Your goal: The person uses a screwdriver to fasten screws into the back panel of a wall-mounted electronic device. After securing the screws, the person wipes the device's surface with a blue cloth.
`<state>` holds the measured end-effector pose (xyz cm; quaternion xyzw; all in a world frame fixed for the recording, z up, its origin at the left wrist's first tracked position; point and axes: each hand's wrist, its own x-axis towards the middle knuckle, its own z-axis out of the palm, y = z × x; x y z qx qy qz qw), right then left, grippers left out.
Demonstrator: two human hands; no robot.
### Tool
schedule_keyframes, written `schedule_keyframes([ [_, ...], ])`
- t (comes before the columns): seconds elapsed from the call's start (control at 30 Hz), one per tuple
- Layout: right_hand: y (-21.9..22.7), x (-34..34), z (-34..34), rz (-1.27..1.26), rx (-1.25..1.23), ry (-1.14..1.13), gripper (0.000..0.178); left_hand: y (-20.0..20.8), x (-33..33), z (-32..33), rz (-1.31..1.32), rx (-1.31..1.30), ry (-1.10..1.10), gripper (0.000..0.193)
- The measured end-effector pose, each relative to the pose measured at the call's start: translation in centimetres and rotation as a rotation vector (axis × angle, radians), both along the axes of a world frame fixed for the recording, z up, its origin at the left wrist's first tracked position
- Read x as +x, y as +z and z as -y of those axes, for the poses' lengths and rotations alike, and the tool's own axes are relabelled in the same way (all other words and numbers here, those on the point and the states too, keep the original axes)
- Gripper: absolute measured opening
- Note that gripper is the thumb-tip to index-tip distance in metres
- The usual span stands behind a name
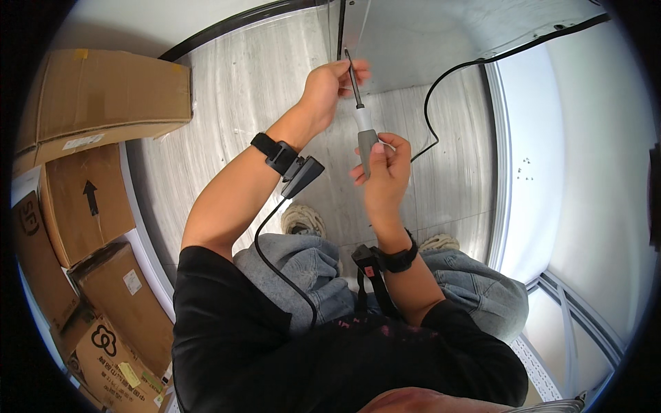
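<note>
A screwdriver [366, 139] with a grey-and-white handle and a long metal shaft points up and slightly left. My right hand [387, 165] is closed round its handle, the thumb lying along the grip. Farther forward, my left hand [325, 93] has its thumb and fingers about the shaft near the tip. That tip meets the edge of an upright metal panel [427, 41]; any screw there is too small to make out. Some left fingertips are behind the shaft.
Cardboard boxes [113, 96] are stacked along the left side. A black cable [447, 72] runs from the upper right down to the floor [227, 89] beside my right hand. A white frame [523, 165] stands at the right. Both wrists wear black straps with devices; a cord hangs from the left one.
</note>
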<state>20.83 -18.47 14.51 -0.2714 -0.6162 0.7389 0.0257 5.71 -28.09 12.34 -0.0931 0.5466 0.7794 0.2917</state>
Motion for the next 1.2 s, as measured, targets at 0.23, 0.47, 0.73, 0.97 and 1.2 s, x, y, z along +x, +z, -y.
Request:
schedule_keyframes([
  [0.23, -0.7, 0.3, 0.0, -0.132, 0.663, 0.185, 0.051, 0.8, 0.0, -0.2, 0.095, -0.034, 0.074, 0.027],
  [0.47, -1.0, 1.0, 1.0, -0.140, 0.453, 0.010, 0.041, 1.0, 0.0, 0.2, 0.038, -0.061, 0.011, 0.026],
  [0.73, 0.5, 0.4, -0.3, 0.083, 0.082, 0.053, 0.034, 0.8, 0.0, 0.5, -0.009, -0.038, -0.021, 0.022],
  [0.97, -1.3, 0.7, 0.5, -0.199, 0.813, 0.020, 0.046, 0.0, -0.2, 0.3, -0.044, -0.099, 0.022, 0.019],
  [1.2, 1.3, 0.2, -0.4, 0.079, 0.136, 0.088, 0.038, 1.2, 0.0, 0.7, -0.018, -0.011, -0.055, 0.022],
])
